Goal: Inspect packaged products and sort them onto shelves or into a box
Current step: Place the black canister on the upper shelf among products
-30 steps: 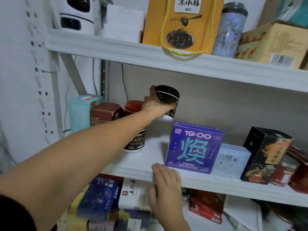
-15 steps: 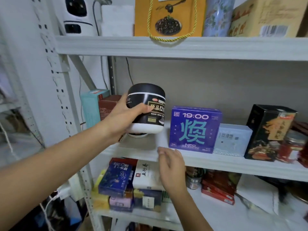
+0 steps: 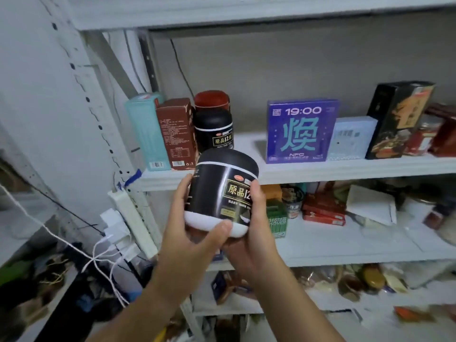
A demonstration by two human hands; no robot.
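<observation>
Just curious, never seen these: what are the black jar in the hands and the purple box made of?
Black jar: likely plastic with a glossy label, judging by light streaks on its side. Purple box: probably printed cardboard, with flat faces and crisp edges.

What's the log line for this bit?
step: inspecting | black jar: held in front of shelf | left hand: grips base | right hand: grips side | matching jar: on shelf
</observation>
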